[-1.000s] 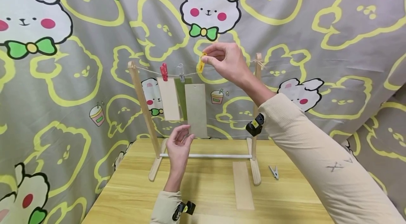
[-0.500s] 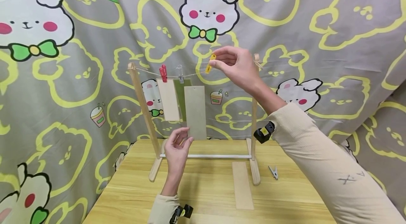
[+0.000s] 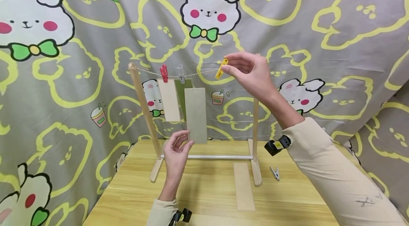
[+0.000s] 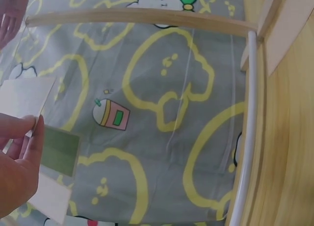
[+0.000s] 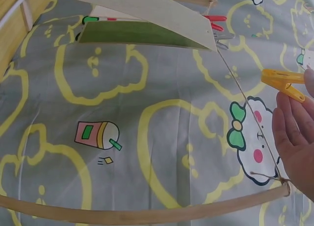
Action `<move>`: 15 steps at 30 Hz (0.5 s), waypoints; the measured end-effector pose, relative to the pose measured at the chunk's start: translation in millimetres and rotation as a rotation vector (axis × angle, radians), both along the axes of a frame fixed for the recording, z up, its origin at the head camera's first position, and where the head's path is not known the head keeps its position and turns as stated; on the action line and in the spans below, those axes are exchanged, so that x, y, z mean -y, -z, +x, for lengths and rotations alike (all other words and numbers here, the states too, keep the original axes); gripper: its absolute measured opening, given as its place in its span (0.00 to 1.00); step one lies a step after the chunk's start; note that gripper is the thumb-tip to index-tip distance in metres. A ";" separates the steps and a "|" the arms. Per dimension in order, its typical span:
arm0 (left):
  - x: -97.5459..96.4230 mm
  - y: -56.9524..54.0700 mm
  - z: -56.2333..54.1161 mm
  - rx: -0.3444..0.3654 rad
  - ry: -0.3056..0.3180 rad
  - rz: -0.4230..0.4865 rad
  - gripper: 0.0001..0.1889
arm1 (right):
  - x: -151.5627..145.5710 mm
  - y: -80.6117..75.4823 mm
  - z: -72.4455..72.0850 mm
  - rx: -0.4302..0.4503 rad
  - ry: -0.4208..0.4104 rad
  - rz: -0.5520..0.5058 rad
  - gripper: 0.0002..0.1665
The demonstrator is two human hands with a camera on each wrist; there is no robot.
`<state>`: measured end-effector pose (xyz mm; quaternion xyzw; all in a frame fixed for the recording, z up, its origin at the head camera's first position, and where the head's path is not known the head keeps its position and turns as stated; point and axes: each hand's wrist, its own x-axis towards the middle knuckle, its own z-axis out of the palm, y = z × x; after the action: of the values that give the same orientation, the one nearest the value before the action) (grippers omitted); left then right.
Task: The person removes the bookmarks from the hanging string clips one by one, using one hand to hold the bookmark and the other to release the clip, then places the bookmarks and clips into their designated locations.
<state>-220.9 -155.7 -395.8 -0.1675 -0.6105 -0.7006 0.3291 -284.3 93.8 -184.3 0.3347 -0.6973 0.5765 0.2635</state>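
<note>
My left hand (image 3: 176, 151) pinches a pale grey-beige rectangular card (image 3: 196, 116) by its lower left edge, holding it upright in front of the line. In the left wrist view, thumb and fingertips meet at the edge of that card (image 4: 24, 96). Higher up and to the right, my right hand (image 3: 252, 73) pinches a yellow clothespin (image 3: 222, 69) between thumb and fingers. The right wrist view shows the clothespin (image 5: 284, 80) apart from the string (image 5: 240, 86). Beside the held card, a red clothespin (image 3: 164, 73) fastens a cream card (image 3: 169, 101) and a grey one (image 3: 181, 74) a green card (image 3: 184, 94).
The string runs between two wooden posts (image 3: 143, 112) joined low down by a white rod (image 3: 220, 157). On the wooden table (image 3: 127, 197) lie another beige card (image 3: 244, 187) and a grey clothespin (image 3: 275, 173). A patterned curtain (image 3: 96, 41) hangs behind the rack.
My right hand has moved right and slightly down with the yellow clothespin, away from the hanging cards. The left hand and its card have lowered slightly.
</note>
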 end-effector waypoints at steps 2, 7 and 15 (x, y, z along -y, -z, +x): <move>0.3 0.1 1.3 -0.005 0.006 -0.002 0.19 | -3.8 2.8 2.8 -0.008 0.006 0.000 0.17; 0.4 -0.7 3.4 -0.017 0.023 -0.014 0.19 | -11.7 8.2 8.8 -0.032 0.004 -0.003 0.17; 1.1 -2.4 10.3 -0.019 0.022 -0.041 0.18 | -20.5 17.3 19.3 -0.025 -0.014 -0.028 0.17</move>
<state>-210.7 -156.8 -393.4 -0.1875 -0.6197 -0.6899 0.3238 -265.0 114.4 -201.6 0.3429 -0.6834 0.5840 0.2727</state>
